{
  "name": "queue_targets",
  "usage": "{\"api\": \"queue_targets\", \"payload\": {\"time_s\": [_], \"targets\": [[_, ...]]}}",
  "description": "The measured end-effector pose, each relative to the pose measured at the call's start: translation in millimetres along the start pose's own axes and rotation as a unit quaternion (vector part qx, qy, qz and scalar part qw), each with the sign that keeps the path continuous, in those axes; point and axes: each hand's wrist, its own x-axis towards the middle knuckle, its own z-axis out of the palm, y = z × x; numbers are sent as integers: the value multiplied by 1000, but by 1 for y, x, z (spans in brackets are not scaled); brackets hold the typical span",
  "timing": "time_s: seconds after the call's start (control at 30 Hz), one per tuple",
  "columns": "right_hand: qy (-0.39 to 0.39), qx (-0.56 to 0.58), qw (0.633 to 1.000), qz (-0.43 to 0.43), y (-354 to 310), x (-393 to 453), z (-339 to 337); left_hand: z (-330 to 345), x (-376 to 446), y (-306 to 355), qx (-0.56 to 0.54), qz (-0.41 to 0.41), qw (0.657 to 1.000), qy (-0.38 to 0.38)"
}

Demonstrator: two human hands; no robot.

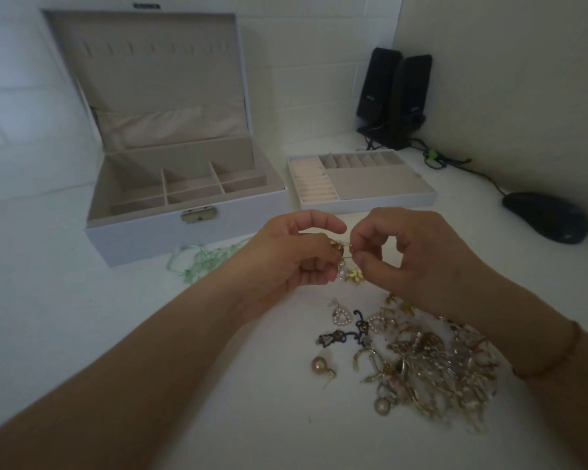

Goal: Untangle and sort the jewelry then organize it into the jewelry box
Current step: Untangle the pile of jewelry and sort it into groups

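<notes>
My left hand and my right hand are raised over the white table, both pinching a small gold and pearl jewelry piece between them. Under my right wrist lies a tangled pile of jewelry of gold chains and beads. Loose pieces lie to its left: a pearl earring, a pearl heart earring and a dark blue cord piece. The white jewelry box stands open at the back left with bare compartments. Its removable tray sits beside it on the right.
A green ribbon lies in front of the box. Two black speakers stand in the back right corner, with cables running to a black mouse at the right edge. Walls close in behind and to the right.
</notes>
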Motion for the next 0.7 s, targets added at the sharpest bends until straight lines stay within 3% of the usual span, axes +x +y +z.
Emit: {"api": "queue_targets", "payload": {"time_s": [0.2, 0.4, 0.5, 0.63, 0.7], "targets": [[11, -58, 998, 5, 0, -1, -3, -2, 1, -2, 46, 10, 999, 5], [67, 82, 993, 45, 0, -1, 0, 0, 0, -1, 126, 46, 991, 8], [83, 126, 987, 60, 0, 1, 4, 1, 0, -1, 152, 91, 982, 59], [109, 156, 977, 90, 4, 3, 4, -4, 4, -5, 302, 168, 928, 138], [104, 126, 982, 98, 6, 4, 3, -4, 4, -3, 272, 151, 940, 139]]}}
